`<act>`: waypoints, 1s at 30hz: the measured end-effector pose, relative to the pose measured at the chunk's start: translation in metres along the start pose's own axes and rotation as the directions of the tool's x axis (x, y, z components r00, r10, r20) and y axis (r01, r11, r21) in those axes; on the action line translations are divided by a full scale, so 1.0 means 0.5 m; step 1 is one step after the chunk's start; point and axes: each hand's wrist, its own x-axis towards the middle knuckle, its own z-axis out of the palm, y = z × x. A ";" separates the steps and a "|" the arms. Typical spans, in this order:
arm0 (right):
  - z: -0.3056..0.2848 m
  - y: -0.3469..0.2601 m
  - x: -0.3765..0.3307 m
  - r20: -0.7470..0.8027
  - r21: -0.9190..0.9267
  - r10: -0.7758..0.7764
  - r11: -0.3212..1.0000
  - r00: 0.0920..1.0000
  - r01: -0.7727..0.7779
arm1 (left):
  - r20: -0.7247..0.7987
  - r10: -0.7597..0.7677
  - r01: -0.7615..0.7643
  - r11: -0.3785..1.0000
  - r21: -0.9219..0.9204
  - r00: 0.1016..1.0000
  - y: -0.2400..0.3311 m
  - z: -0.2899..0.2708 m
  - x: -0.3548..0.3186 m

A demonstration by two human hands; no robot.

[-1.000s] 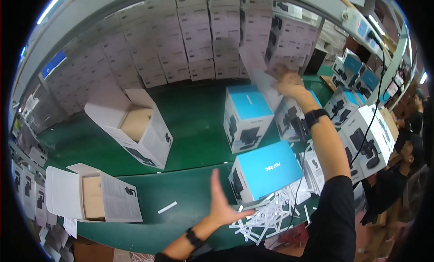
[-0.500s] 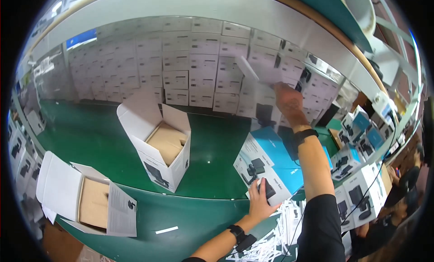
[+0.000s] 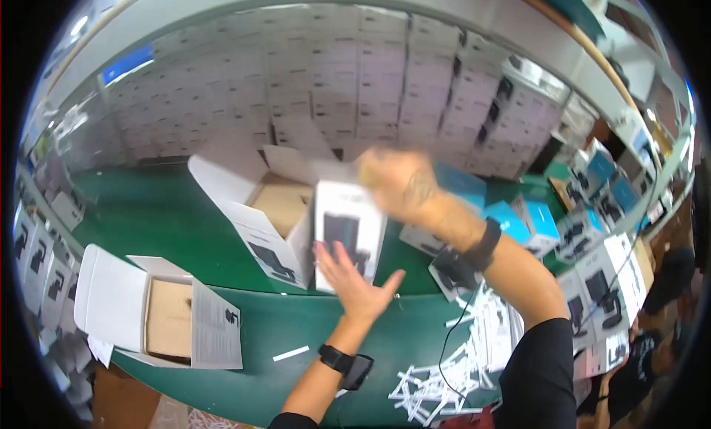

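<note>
"What's changed?"
"A white box (image 3: 343,210) is now beside an open carton (image 3: 268,236); my left hand (image 3: 357,287) touches it, fingers spread. My right hand (image 3: 400,183) blurs: grip, can't tell."
"Room?"
"Green table (image 3: 404,321), up to the paper strips (image 3: 441,381)."

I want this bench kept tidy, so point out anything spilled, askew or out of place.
The white strips look spilled: they lie in a loose, crisscrossed heap at the near right of the green table. One lone strip lies apart, farther left.
</note>
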 end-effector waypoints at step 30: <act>-0.302 -0.328 -0.351 -0.305 0.173 0.551 0.834 0.777 -0.523 | 0.439 0.211 0.098 0.806 -0.583 0.873 0.020 -0.083 -0.271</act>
